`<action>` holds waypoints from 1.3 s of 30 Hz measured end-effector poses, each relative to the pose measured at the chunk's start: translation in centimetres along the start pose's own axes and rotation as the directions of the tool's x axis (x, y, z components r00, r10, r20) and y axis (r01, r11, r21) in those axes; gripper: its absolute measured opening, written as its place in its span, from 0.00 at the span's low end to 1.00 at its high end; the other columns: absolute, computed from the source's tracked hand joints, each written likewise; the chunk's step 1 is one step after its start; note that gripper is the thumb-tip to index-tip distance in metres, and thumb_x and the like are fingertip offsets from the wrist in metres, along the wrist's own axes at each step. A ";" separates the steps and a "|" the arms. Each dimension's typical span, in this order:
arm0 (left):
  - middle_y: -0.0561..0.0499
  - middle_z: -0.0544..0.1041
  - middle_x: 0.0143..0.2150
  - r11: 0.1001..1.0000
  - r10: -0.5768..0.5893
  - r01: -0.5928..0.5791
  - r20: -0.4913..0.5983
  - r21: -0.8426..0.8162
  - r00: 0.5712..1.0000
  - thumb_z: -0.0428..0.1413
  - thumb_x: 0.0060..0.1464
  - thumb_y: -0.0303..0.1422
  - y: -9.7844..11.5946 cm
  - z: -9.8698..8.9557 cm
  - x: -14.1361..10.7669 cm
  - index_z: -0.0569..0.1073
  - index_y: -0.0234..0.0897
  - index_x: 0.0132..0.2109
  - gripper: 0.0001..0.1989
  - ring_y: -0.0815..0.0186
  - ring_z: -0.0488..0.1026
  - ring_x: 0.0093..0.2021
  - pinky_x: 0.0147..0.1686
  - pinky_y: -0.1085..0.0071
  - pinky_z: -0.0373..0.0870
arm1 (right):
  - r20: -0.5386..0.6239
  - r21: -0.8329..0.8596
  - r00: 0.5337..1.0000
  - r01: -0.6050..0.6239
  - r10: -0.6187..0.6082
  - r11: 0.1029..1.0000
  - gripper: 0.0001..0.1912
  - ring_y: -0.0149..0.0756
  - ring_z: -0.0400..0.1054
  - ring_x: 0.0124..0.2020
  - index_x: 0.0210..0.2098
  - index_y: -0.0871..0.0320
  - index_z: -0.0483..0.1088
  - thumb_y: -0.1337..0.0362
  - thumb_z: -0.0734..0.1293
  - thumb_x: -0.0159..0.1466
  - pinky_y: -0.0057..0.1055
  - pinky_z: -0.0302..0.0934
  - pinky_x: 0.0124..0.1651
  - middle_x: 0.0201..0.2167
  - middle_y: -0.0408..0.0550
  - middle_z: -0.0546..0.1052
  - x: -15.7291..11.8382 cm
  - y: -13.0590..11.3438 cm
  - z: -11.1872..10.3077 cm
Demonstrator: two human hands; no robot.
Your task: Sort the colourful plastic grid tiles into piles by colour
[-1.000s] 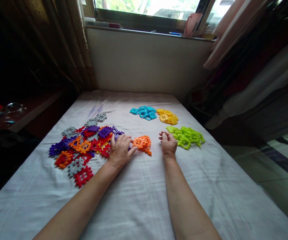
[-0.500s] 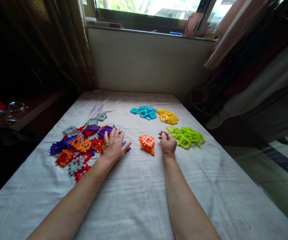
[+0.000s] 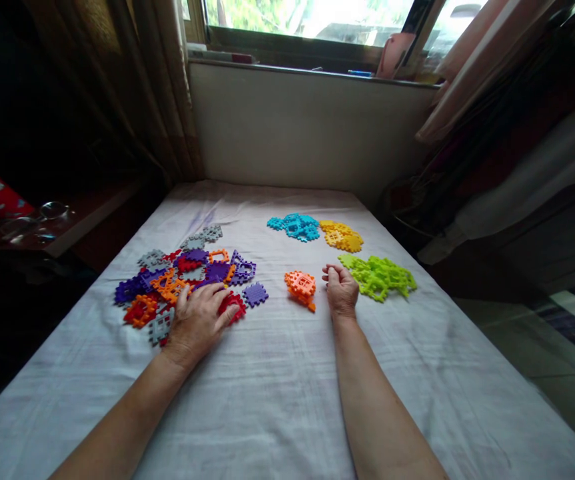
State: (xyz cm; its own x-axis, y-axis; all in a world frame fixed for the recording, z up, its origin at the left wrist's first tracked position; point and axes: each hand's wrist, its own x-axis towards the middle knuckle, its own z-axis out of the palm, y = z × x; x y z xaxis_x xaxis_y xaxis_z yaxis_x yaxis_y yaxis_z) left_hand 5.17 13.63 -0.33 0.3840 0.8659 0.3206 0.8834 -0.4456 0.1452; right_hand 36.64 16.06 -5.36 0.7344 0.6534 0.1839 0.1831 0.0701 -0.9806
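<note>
- Over the mixed pile (image 3: 168, 287), the left hand (image 3: 198, 321) is palm down, fingers loosely spread, thumb at 1 red piece (image 3: 235, 307).
- Beside the green pile (image 3: 383, 276), the right hand (image 3: 341, 291) is curled; cannot tell whether it pinches anything.
- Between both hands: orange pile (image 3: 300, 285).

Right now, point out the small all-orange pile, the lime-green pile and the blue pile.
Orange pile (image 3: 300, 285): head view, on its upper pieces.
Lime-green pile (image 3: 381, 275): head view, mid-heap.
Blue pile (image 3: 299, 227): head view, around the heap's middle.
</note>
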 end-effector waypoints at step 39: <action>0.48 0.81 0.53 0.992 0.004 -0.049 0.353 0.120 0.936 0.51 0.55 0.52 -5.8 -1.9 10.5 0.76 0.47 0.54 0.25 0.55 0.75 0.54 0.52 0.64 0.67 | 0.008 -0.060 1.000 0.019 -0.018 0.998 0.21 0.36 0.75 0.28 0.36 0.57 0.77 0.49 0.61 0.58 0.32 0.67 0.34 0.30 0.48 0.82 0.1 0.3 0.3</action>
State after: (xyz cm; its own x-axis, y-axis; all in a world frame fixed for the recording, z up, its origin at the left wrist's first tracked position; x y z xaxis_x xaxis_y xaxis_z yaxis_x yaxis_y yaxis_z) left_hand 3.56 24.85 3.94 0.4575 0.8887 -0.0296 0.8892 -0.4572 0.0158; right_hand 36.61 16.35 -5.66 0.7256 0.6580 0.2014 0.2359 0.0371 -0.9711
